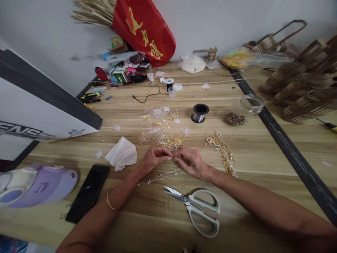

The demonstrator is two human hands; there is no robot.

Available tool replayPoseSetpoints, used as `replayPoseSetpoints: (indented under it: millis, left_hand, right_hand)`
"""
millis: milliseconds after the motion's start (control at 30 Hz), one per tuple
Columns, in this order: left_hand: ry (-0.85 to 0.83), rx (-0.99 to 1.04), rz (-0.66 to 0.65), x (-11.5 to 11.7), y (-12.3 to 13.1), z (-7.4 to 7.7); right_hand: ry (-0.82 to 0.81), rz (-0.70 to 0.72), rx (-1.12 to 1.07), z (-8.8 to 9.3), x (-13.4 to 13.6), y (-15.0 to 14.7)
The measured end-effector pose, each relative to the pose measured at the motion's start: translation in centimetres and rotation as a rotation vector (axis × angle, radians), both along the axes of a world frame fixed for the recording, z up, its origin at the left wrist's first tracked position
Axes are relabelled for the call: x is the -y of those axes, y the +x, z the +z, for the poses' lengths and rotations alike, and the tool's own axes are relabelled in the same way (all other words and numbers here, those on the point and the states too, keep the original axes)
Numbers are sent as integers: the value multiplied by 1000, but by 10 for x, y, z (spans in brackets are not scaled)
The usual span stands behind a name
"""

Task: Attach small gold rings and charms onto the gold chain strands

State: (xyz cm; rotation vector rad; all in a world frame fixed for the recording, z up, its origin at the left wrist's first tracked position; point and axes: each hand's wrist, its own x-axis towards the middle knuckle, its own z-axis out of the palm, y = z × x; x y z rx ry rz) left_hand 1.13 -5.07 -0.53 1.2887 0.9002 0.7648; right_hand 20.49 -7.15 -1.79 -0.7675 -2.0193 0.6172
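Observation:
My left hand (156,158) and my right hand (191,162) meet fingertip to fingertip over the middle of the wooden table. Each is closed in a pinch, and whatever lies between the fingers is too small to name. Just beyond them is a pile of gold and silver beads (170,142). Below my hands a beaded chain (160,176) stretches across the wood. Scissors with pale handles (193,207) lie nearer to me, their blades apart. To the right rests a bundle of gold and silver chains (223,153).
Left stand a folded white tissue (121,154), a black phone (88,193), a purple bottle (42,186) and a large box (47,98). Farther back are a wire spool (200,113), a tub of mixed beads (235,118) and a red bag (147,31). Brown baskets (302,84) crowd the right.

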Motion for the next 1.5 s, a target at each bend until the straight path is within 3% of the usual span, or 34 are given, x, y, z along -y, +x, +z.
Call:
replayPoseSetpoints:
  millis: [1500]
  left_hand:
    - [-22,-7,2,2,2,4]
  right_hand:
    - [-12,-30,47,-4,1,0]
